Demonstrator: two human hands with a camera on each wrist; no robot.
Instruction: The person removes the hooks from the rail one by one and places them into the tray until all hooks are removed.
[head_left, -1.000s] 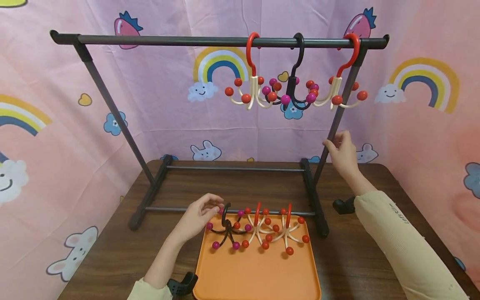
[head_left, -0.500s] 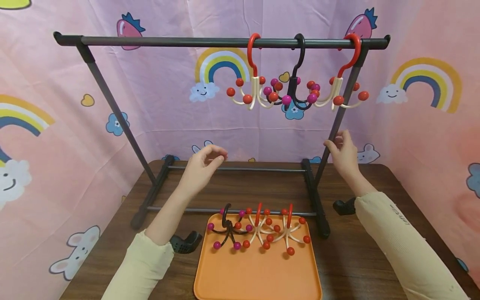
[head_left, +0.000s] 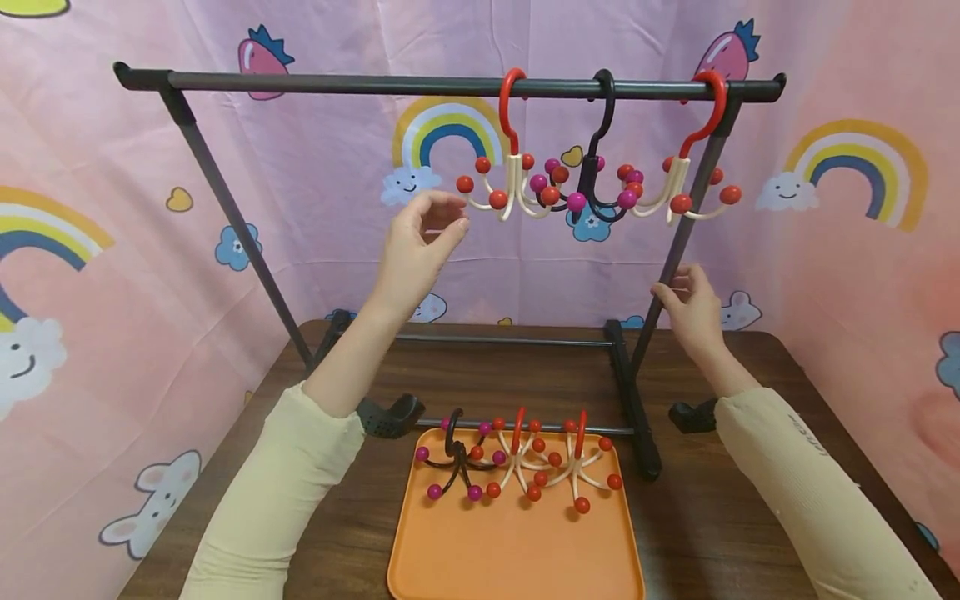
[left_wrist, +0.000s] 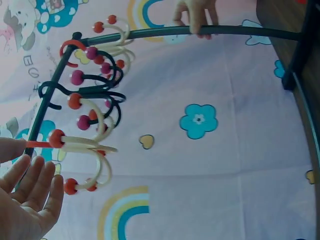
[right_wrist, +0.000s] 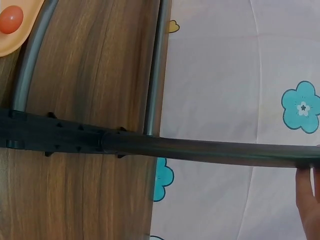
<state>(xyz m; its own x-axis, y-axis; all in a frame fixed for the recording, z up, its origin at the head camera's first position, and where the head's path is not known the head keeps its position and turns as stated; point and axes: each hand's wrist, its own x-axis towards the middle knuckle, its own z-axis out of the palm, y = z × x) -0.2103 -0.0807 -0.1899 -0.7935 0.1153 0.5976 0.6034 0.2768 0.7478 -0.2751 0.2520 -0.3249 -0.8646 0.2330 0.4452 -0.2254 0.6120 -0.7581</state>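
Note:
My left hand [head_left: 415, 254] is raised with thumb and fingers apart, holding nothing. It is just left of a cream octopus-style hanger [head_left: 513, 177] with a red hook and red balls. The left wrist view has its fingers [left_wrist: 36, 181] spread beside that hook. To the right, a black hanger [head_left: 588, 185] with magenta balls and another cream hanger [head_left: 676, 177] hang from the rack's top bar [head_left: 337, 84]. My right hand [head_left: 696, 315] grips the rack's right post [head_left: 651, 325], thumb in front; the right wrist view catches only its fingertips [right_wrist: 304, 187] at the post.
An orange tray [head_left: 517, 558] lies in front of the rack. At its far edge sit a black hanger [head_left: 457, 454] and two cream ones with red hooks. The rack's left post [head_left: 225, 196] rises behind my left arm. A patterned curtain surrounds the wooden table [head_left: 720, 517].
My left hand has risen from beside the black hanger on the tray up to the leftmost hanging one, carrying nothing. My right hand keeps its hold on the post.

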